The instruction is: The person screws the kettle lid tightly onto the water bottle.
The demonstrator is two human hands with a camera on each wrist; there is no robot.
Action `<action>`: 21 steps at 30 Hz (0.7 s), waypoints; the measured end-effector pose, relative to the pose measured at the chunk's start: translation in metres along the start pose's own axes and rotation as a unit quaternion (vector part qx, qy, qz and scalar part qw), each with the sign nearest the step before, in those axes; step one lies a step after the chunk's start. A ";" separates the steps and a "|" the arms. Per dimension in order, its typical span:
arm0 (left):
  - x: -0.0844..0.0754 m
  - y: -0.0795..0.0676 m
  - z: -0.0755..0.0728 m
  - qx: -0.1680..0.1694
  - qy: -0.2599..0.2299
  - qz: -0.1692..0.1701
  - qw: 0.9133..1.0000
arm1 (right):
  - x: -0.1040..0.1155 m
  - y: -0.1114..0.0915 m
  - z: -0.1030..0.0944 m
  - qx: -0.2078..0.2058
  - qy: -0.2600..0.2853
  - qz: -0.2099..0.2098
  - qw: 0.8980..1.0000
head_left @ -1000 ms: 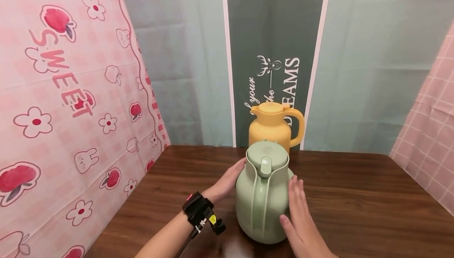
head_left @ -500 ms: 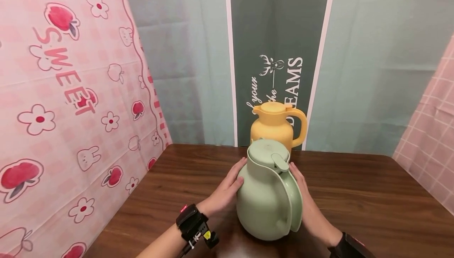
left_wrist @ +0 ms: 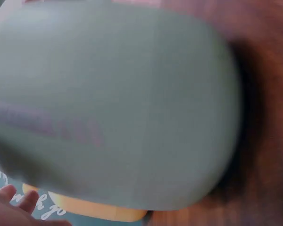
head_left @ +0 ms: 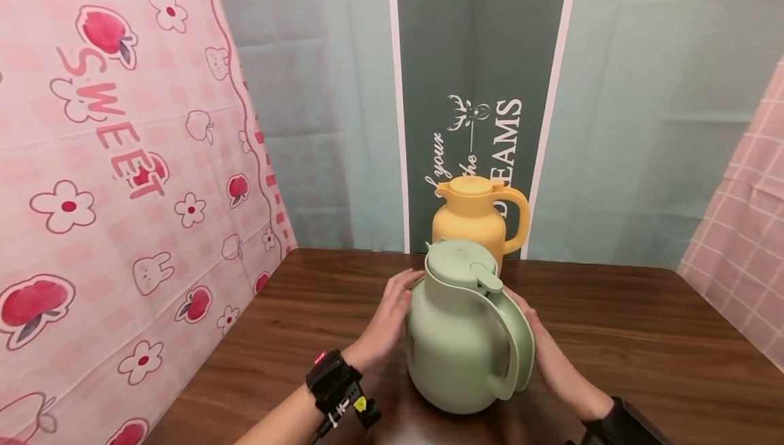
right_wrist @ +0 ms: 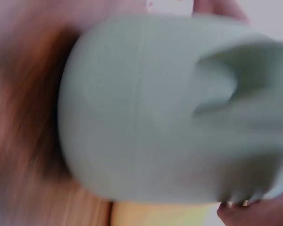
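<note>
A pale green vacuum jug (head_left: 450, 350) stands upright on the wooden table, its handle (head_left: 517, 343) towards the right front and its lid (head_left: 462, 262) closed. My left hand (head_left: 382, 322) lies along the jug's left side, fingers extended near the shoulder. On the other side, my right hand (head_left: 542, 346) reaches behind the handle, and its fingers are partly hidden there. The right wrist view has that hand's fingers (right_wrist: 254, 209) at the far side of the jug's body. In the left wrist view the jug's smooth wall (left_wrist: 132, 94) is blurred and fills most of the picture.
A yellow jug (head_left: 468, 220) with its handle to the right stands directly behind the green one. The dark wooden table (head_left: 631, 336) reaches back to a grey-green curtain (head_left: 324, 125). Pink patterned cloth (head_left: 122, 227) hangs at the left, pink checked cloth (head_left: 747, 227) at the right.
The green jug has turned in place, its handle swinging from facing me round to the right. My right hand has slid back behind the handle; my left hand has shifted along the left side.
</note>
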State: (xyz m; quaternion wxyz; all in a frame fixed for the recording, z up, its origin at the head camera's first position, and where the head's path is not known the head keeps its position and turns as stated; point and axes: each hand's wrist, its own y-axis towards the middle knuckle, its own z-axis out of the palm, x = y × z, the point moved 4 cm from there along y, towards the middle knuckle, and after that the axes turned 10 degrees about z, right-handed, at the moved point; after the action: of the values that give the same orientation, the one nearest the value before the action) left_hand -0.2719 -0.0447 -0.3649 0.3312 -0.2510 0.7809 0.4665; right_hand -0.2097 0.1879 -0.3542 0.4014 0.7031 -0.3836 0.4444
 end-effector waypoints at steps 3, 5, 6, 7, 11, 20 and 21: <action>0.005 0.014 -0.003 0.007 -0.036 -0.029 0.999 | 0.010 -0.013 0.009 -0.014 0.004 -0.062 0.998; 0.009 0.024 -0.003 0.021 -0.059 -0.055 0.997 | 0.014 -0.021 0.015 -0.054 -0.038 -0.092 0.994; 0.010 0.029 -0.002 0.028 -0.071 -0.066 0.995 | 0.016 -0.023 0.018 -0.079 -0.062 -0.093 0.991; 0.012 0.033 -0.002 0.037 -0.075 -0.076 0.994 | 0.017 -0.025 0.020 -0.104 -0.086 -0.087 0.987; 0.015 0.043 0.001 0.056 -0.086 -0.102 0.990 | 0.016 -0.026 0.021 -0.167 -0.154 -0.024 0.974; 0.012 0.033 0.001 0.085 -0.083 -0.059 0.991 | 0.005 -0.016 0.000 -0.102 -0.083 -0.028 0.991; 0.011 0.030 0.000 0.087 -0.081 -0.057 0.991 | 0.004 -0.014 -0.003 -0.084 -0.065 -0.036 0.994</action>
State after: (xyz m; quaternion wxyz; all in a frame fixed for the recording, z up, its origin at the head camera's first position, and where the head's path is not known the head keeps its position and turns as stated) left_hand -0.3003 -0.0326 -0.3566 0.4403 -0.2269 0.7732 0.3961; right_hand -0.1971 0.1949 -0.3529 0.4492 0.7076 -0.4193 0.3490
